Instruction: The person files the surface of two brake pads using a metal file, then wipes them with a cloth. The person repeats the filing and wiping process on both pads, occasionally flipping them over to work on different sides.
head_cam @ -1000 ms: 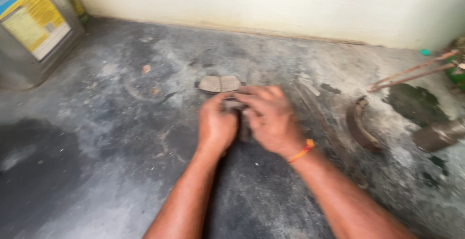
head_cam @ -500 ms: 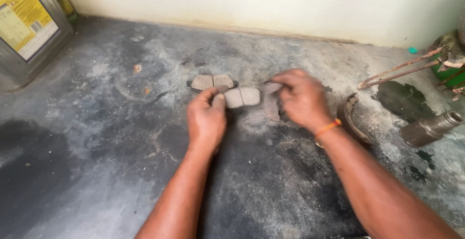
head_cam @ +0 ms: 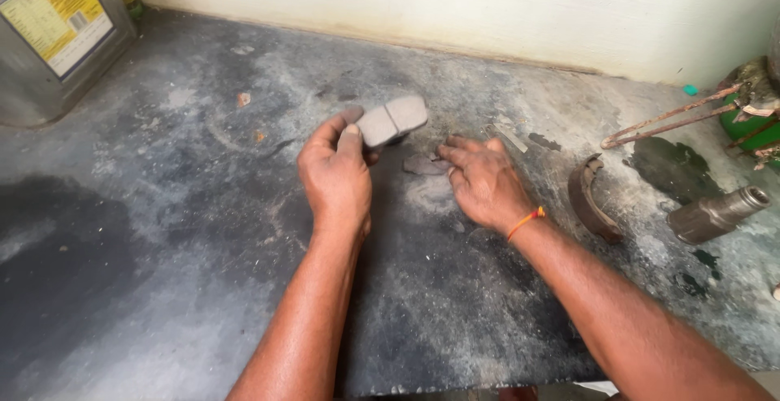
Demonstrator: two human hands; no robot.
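Far-left corner of the floor (head_cam: pixel 162 230): a metal can (head_cam: pixel 57 35) with a yellow label. Middle: I see the left hand (head_cam: pixel 337 177) pinching a grey brake pad (head_cam: pixel 392 121) lifted off the floor; the right hand (head_cam: pixel 486 183), fingers loosely spread, rests on a second pad (head_cam: pixel 424 164) lying flat. Right edge: a curved brake shoe (head_cam: pixel 591 199), a metal cylinder (head_cam: pixel 719 214), rusty rods (head_cam: pixel 670 117).

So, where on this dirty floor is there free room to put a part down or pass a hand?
The widest bare patch lies left of the left hand, reaching to the metal can. Another runs along the wall behind the brake pad in that hand. It is crowded right of the right hand: brake shoe, metal cylinder, rusty rods.
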